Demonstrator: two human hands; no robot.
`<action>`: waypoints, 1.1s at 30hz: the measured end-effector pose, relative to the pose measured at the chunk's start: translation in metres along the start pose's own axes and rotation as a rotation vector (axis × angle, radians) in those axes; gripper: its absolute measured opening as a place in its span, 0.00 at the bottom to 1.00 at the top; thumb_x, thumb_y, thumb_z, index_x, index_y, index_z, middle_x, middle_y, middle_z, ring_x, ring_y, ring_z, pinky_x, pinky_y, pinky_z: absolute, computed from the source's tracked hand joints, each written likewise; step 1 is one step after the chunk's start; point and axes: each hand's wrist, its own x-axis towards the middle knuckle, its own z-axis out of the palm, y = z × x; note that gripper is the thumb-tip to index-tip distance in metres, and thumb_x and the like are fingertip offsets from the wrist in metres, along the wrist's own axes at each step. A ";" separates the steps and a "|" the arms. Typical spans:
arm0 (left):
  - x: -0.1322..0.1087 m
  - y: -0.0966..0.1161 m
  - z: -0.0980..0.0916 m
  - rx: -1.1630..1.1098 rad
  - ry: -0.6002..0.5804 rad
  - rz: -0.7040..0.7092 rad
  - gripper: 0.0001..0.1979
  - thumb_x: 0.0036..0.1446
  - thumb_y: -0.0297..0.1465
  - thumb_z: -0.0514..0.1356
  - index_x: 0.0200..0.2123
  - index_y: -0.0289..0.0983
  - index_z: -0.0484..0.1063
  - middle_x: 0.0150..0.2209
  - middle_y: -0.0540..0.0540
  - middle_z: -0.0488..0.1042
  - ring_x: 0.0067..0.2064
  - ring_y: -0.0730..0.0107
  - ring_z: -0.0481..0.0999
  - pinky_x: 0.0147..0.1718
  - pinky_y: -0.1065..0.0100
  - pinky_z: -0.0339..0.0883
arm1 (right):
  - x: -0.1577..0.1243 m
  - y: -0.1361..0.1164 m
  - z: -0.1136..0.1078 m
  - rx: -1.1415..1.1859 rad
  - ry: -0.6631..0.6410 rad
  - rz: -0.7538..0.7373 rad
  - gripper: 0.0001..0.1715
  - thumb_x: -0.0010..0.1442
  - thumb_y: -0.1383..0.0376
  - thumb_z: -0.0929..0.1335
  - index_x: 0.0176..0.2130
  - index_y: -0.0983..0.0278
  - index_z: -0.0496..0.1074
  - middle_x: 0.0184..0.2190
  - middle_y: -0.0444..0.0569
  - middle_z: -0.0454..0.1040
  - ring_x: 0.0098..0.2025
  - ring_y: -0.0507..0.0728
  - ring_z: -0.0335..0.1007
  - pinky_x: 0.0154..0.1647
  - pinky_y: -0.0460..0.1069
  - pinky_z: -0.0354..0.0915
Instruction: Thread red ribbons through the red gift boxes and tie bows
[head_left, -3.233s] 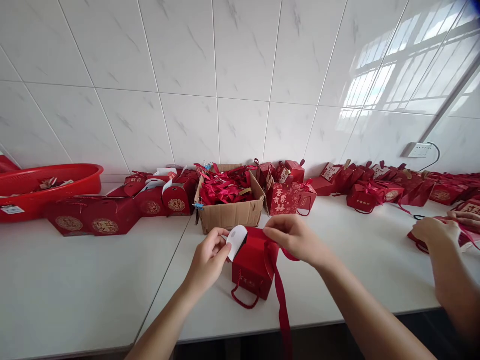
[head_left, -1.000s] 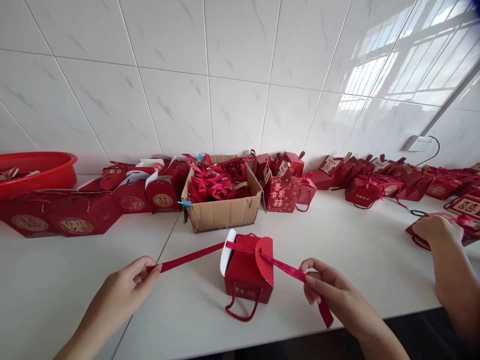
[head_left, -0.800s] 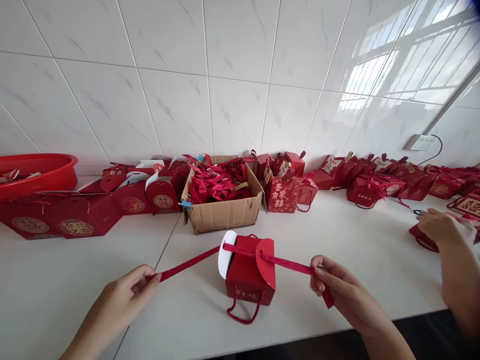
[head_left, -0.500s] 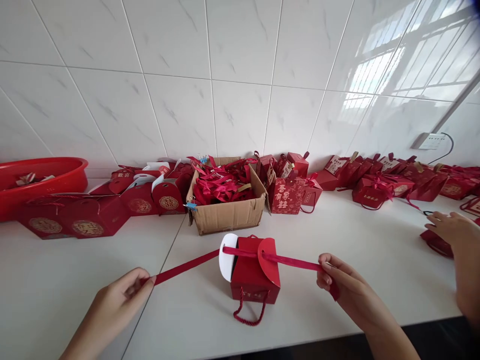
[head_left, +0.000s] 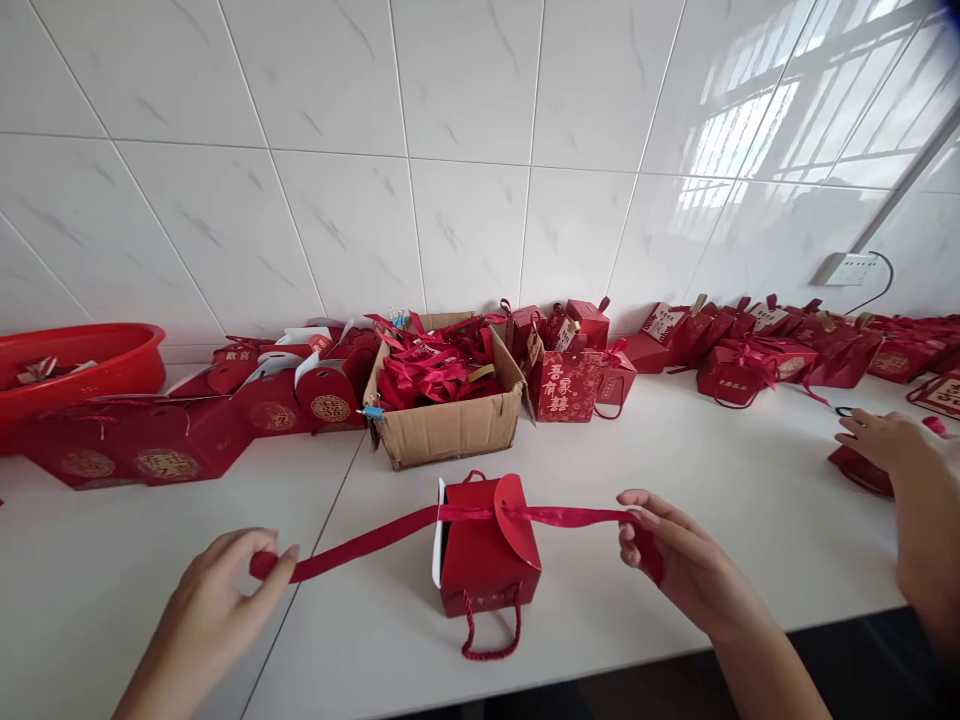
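Observation:
A small red gift box (head_left: 484,565) stands on the white table in front of me, its rope handle (head_left: 491,655) hanging at the near side. A red ribbon (head_left: 367,543) passes across its top, through the rounded flaps. My left hand (head_left: 221,600) pinches the ribbon's left end between thumb and fingers. The right end is pinched in my right hand (head_left: 679,560), with a short tail hanging below the fingers. Both stretches of ribbon are lifted off the table. The right flap lies over the box top; the left flap stands nearly upright.
Behind the box is a cardboard carton (head_left: 454,430) full of red ribbons. Several red boxes (head_left: 180,440) line the wall on both sides, beside a red basin (head_left: 112,360) at left. Another person's hand (head_left: 877,440) touches a red box at far right.
The left flap has swung from leaning outward to nearly upright. The ribbon's left stretch sags slightly more. My left hand has moved a little left relative to the table.

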 end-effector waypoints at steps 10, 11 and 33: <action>-0.008 0.084 -0.001 -0.308 -0.270 0.062 0.14 0.56 0.44 0.55 0.42 0.43 0.67 0.48 0.46 0.72 0.52 0.56 0.69 0.49 0.62 0.65 | 0.002 0.017 -0.014 0.216 0.314 -0.285 0.26 0.55 0.57 0.69 0.53 0.52 0.66 0.50 0.50 0.73 0.45 0.57 0.71 0.40 0.51 0.68; -0.009 0.093 -0.001 -0.344 -0.288 0.074 0.14 0.56 0.44 0.55 0.42 0.43 0.68 0.47 0.46 0.72 0.52 0.56 0.70 0.48 0.62 0.66 | 0.001 0.021 -0.012 0.224 0.365 -0.349 0.23 0.55 0.59 0.70 0.51 0.51 0.66 0.46 0.47 0.75 0.45 0.56 0.71 0.40 0.50 0.68; -0.014 0.156 0.025 -0.519 -0.353 0.270 0.10 0.60 0.37 0.54 0.43 0.43 0.68 0.42 0.46 0.67 0.34 0.69 0.70 0.37 0.66 0.68 | 0.018 0.051 0.093 -0.132 0.109 -0.157 0.34 0.51 0.52 0.72 0.54 0.59 0.65 0.24 0.40 0.65 0.22 0.48 0.57 0.20 0.43 0.55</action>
